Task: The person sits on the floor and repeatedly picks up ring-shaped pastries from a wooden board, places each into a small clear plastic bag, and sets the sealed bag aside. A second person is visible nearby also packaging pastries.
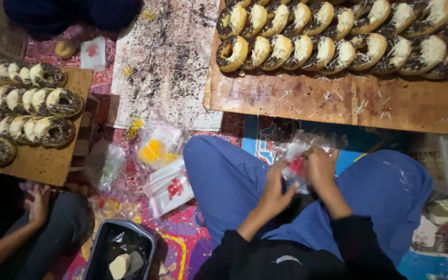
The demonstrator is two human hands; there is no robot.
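Over my lap in blue trousers, my left hand (275,191) and my right hand (321,167) both grip a small clear plastic bag (297,158) with a red print. The bag is crumpled between my fingers and its upper part sticks out above them. Just beyond my knees lies a wooden board (333,101) carrying two rows of doughnuts (333,49) topped with chocolate sprinkles and grated cheese.
A second wooden board (42,161) with doughnuts (32,111) lies at left. A stack of clear printed bags (169,189) and loose plastic (156,148) lie on the patterned mat. Another person's hand (38,202) rests at lower left. A dark tub (120,251) stands near.
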